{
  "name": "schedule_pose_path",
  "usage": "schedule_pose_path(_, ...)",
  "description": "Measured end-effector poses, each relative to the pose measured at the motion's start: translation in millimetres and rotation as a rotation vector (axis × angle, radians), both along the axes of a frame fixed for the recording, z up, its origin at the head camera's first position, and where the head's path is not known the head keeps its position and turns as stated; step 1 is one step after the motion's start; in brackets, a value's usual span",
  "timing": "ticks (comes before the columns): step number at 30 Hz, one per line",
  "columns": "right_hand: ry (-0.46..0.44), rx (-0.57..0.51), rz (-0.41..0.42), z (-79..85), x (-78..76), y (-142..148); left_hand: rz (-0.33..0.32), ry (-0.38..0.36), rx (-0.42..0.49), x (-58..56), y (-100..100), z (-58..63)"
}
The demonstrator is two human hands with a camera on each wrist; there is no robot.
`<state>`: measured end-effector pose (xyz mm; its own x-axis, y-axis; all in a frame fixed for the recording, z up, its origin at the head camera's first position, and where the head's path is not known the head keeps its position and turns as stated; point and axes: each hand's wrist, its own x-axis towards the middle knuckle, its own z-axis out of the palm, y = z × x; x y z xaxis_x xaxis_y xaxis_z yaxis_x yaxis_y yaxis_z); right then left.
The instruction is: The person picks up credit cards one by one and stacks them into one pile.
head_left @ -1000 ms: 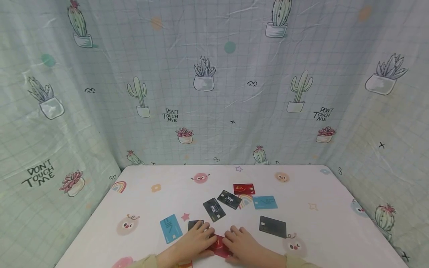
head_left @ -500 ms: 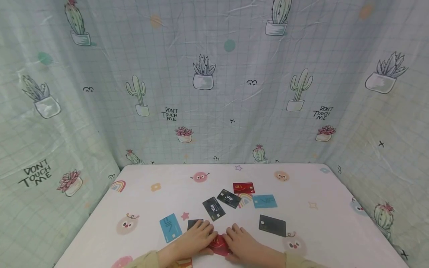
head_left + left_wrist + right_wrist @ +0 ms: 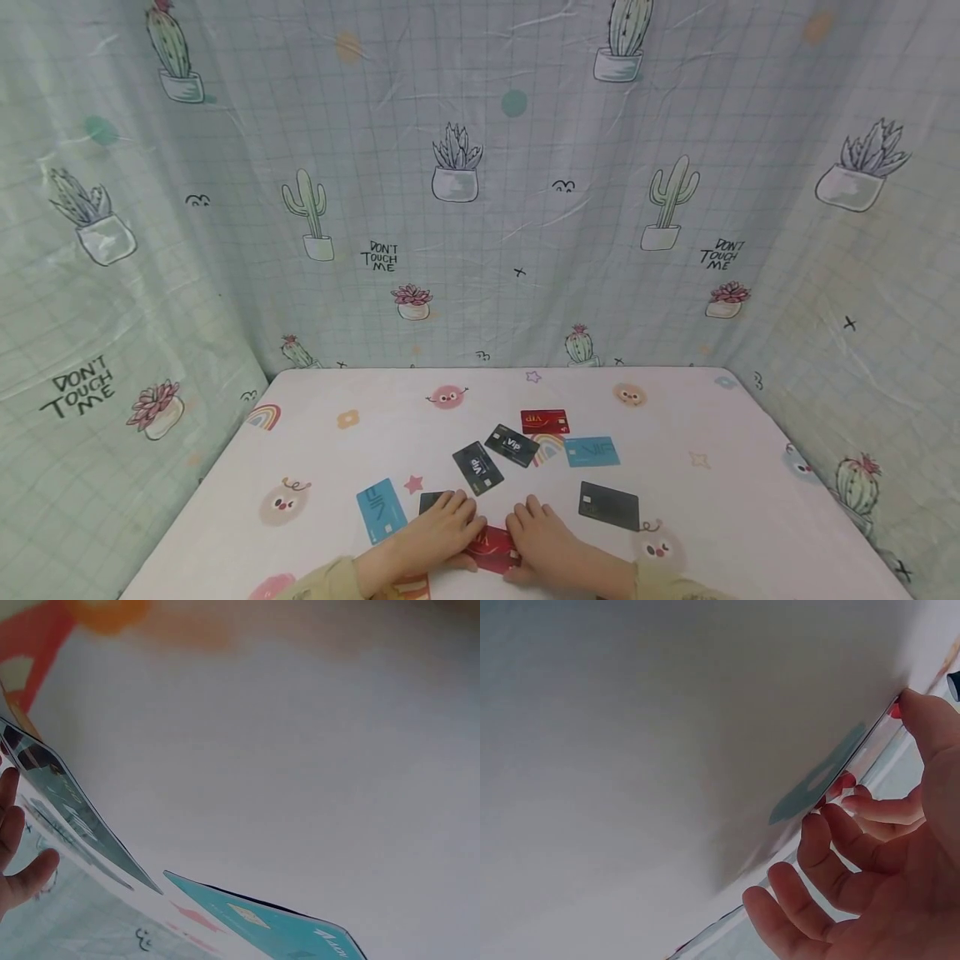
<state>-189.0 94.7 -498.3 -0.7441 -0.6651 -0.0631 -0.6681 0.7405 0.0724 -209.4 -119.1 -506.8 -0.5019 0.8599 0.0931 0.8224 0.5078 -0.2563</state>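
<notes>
A red VIP card lies between the two hands at the front of the table in the head view. My left hand holds its left end, thumb at the near edge and fingers at the far edge. At the right end, my right hand holds it the same way. In the right wrist view the thumb and fingertips of the right hand meet the card's thin edge. A dark card is partly hidden behind the left fingers. The left wrist view shows only some left fingertips.
A blue card lies left of the hands. Farther back are two black VIP cards, another red card and a second blue card. A black card lies to the right. Patterned curtains enclose the white printed table.
The right hand has shifted slightly, uncovering more of the red card's right end. The red card looked bowed half a second ago and looks flatter now. The other cards stay put.
</notes>
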Motion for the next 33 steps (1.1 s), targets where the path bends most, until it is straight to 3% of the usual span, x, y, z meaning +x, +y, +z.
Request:
schedule_pose_path(12, -0.057, -0.001, -0.053, 4.5, -3.5, -3.8, 0.005, -0.016, 0.006, -1.0, -1.0, 2.5)
schedule_pose_path(21, -0.072, -0.032, -0.046, 3.7, -2.6, -3.1, -0.005, 0.056, 0.011, 0.5, -0.5, 3.2)
schedule_pose_path(27, -0.105, -0.054, -0.038, 2.6, -2.6, -1.8, 0.009, 0.049, -0.004, 3.1, -0.6, 3.0)
schedule_pose_path(33, -0.056, -0.032, -0.007, 1.5, -1.4, 0.4, 0.011, 0.094, -0.008, 4.9, 0.1, 1.0)
